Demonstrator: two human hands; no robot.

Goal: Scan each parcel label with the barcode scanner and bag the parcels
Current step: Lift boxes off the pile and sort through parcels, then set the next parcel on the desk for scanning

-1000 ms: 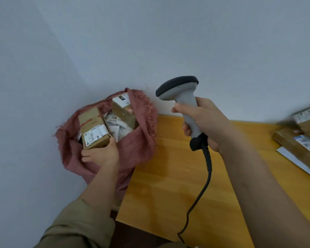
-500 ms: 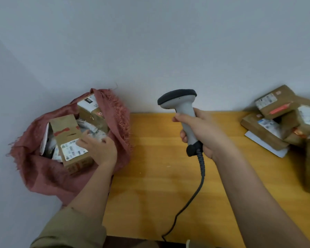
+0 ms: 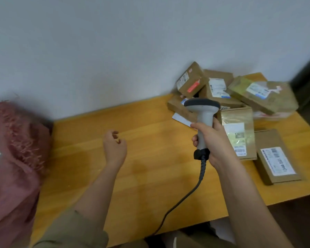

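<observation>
The parcels (image 3: pixel 229 108) lie in a loose heap at the far right corner of the table (image 3: pixel 141 158), some leaning on others, and a flat parcel (image 3: pixel 276 156) lies alone near the right edge. The right hand (image 3: pixel 215 142) grips the barcode scanner (image 3: pixel 202 120) upright, just before the heap. The left hand (image 3: pixel 115 147) is empty, fingers loosely curled, above the middle of the table. Pulling a lower box could make the leaning ones slide. The cable (image 3: pixel 191 194) crosses the near edge and may snag. The pink bag (image 3: pixel 16 154) hangs off the left edge.
</observation>
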